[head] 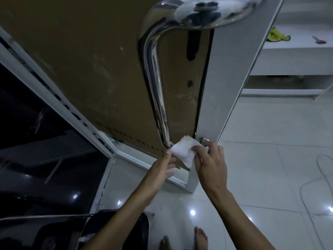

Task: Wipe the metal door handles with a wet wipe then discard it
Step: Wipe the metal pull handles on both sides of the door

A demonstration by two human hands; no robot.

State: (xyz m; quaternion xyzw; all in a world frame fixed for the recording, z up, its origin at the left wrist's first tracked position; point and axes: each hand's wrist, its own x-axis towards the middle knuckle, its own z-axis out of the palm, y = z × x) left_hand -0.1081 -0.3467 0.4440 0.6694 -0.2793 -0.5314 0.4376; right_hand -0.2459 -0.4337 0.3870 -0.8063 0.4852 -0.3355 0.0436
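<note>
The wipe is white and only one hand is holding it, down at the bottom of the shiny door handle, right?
Almost. The wipe is white and sits at the bottom end of the shiny door handle, but two hands hold it, not one: the left hand pinches its left edge and the right hand grips its right side. The head view shows this.

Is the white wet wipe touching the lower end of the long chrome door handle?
Cannot tell. In the head view the white wet wipe overlaps the lower end of the long chrome door handle, so no contact or gap shows plainly.
</note>
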